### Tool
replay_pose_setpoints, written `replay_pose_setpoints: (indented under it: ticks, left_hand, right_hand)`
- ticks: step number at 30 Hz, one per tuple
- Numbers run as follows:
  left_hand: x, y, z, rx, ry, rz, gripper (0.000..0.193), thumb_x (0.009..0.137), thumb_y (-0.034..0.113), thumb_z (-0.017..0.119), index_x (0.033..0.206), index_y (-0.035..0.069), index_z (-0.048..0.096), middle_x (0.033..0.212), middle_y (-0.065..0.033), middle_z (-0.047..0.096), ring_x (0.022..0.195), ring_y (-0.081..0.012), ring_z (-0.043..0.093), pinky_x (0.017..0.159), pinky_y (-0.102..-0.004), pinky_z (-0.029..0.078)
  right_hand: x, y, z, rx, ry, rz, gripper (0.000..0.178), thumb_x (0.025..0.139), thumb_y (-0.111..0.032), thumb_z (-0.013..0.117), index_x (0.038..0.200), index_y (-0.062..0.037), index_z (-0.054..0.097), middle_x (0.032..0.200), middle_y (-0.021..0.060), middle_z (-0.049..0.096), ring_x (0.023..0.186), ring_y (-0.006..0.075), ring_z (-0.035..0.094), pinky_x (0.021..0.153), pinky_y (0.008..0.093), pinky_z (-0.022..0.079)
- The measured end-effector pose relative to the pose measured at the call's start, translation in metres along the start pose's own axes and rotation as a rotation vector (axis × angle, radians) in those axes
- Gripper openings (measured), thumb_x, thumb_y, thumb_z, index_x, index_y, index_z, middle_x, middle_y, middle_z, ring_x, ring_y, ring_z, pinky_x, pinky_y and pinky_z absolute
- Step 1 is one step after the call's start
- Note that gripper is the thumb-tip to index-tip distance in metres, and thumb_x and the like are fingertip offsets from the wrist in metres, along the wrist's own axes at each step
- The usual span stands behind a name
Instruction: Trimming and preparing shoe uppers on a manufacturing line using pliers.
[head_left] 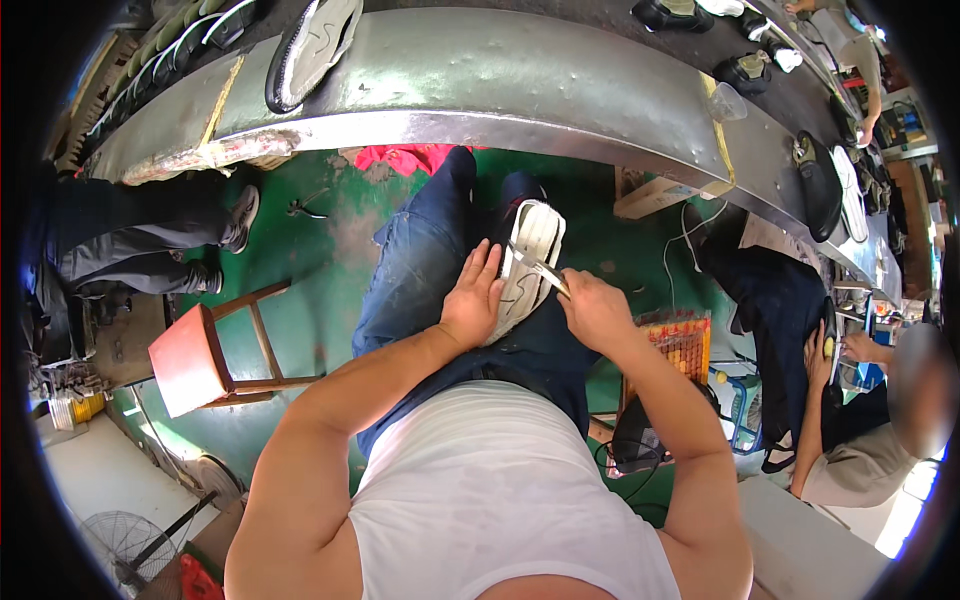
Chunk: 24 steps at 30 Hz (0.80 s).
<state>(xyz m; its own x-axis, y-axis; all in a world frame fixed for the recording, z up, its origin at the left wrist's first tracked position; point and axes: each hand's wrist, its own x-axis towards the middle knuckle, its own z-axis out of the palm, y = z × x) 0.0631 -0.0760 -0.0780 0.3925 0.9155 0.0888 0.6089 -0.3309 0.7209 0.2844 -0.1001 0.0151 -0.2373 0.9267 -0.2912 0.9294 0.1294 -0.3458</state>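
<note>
A shoe (517, 301) lies bottom up across my lap, its pale underside facing me with a dark curved line on it. My left hand (474, 300) holds it along its left edge, fingers fairly straight and thumb against the rim. In my right hand (592, 308) is a slim metal hand tool (540, 267) with a narrow tip, the fist closed round its rear end. The tool slants across the underside, its tip close to my left fingertips. Whether it has one blade or two jaws I cannot make out.
A metal bench (480, 70) runs across the front, bearing a similar shoe (312, 55) and several black shoes (820, 185) at right. A red-seated chair (180, 362) stands left, near another person's legs (150, 255). At right sits a co-worker (850, 455). An orange crate (675, 355) is beside my right arm.
</note>
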Motion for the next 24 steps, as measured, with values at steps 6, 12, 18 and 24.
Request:
replay_pose_setpoints:
  ticks: [6,12,18,24]
  left_hand:
    - [0.01,0.008,-0.018,0.228,-0.212,0.128,0.057,0.098,0.019,0.048,0.152,0.018,0.031,0.159,-0.0224,0.016,0.138,-0.042,0.038,0.107,-0.0428,0.043]
    - [0.027,0.027,-0.04,0.154,-0.47,-0.126,0.058,0.1,0.026,0.046,0.154,0.025,0.026,0.159,-0.0264,0.01,0.12,-0.0459,0.054,0.1,-0.0446,0.048]
    - [0.04,0.044,-0.046,0.301,-0.606,-0.135,0.059,0.1,0.034,0.046,0.155,0.031,0.023,0.158,-0.0299,0.004,0.109,-0.0448,0.062,0.096,-0.0457,0.051]
    - [0.003,0.007,-0.026,0.008,-0.17,-0.007,0.074,0.096,0.031,0.055,0.154,0.002,0.019,0.155,-0.0324,0.021,0.127,-0.0433,0.051,0.107,-0.0397,0.041]
  right_hand:
    - [-0.016,0.017,0.04,0.231,0.111,0.082,0.021,0.09,-0.016,0.06,0.104,-0.0011,0.054,0.095,0.022,0.063,0.088,0.0424,0.063,0.077,0.05,0.051]
    - [0.004,0.042,-0.007,0.512,-0.156,0.056,0.026,0.093,-0.024,0.059,0.099,0.0011,0.057,0.089,0.0258,0.063,0.087,0.0444,0.061,0.076,0.0475,0.049]
    - [0.041,0.03,0.018,0.254,0.13,-0.014,0.035,0.098,-0.031,0.052,0.096,0.0035,0.055,0.086,0.0273,0.065,0.084,0.0452,0.064,0.075,0.0516,0.05]
    - [0.035,0.027,0.016,0.261,0.075,0.001,0.04,0.099,-0.035,0.05,0.093,0.0037,0.056,0.082,0.0268,0.065,0.083,0.0453,0.064,0.076,0.0518,0.05]
